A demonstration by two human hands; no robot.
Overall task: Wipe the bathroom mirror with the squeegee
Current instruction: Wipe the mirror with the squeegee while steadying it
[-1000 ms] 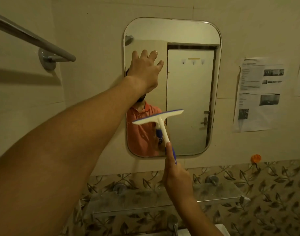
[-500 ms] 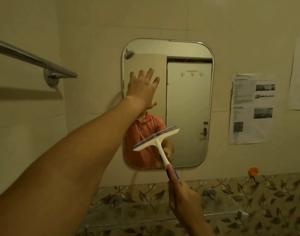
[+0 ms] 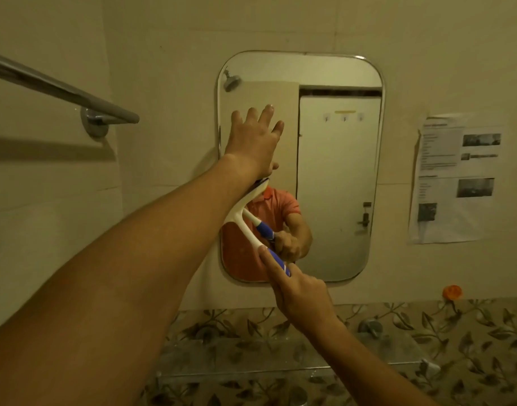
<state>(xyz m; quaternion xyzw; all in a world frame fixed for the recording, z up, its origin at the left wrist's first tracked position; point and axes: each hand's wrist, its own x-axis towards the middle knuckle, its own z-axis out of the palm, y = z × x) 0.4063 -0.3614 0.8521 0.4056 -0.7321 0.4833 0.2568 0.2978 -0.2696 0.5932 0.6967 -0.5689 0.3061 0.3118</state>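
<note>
The squeegee's white blade is mostly hidden behind the left wrist at the mirror's left half. I cannot tell whether the left hand, its fingers straight and spread over the upper left glass, actually touches it. The right hand curls round the blue handle with the forefinger laid along it, and the rounded, metal-rimmed mirror hangs on a plain cream wall between a chrome bar and a printed sheet, above leaf-patterned tiles and a clear glass shelf.
</note>
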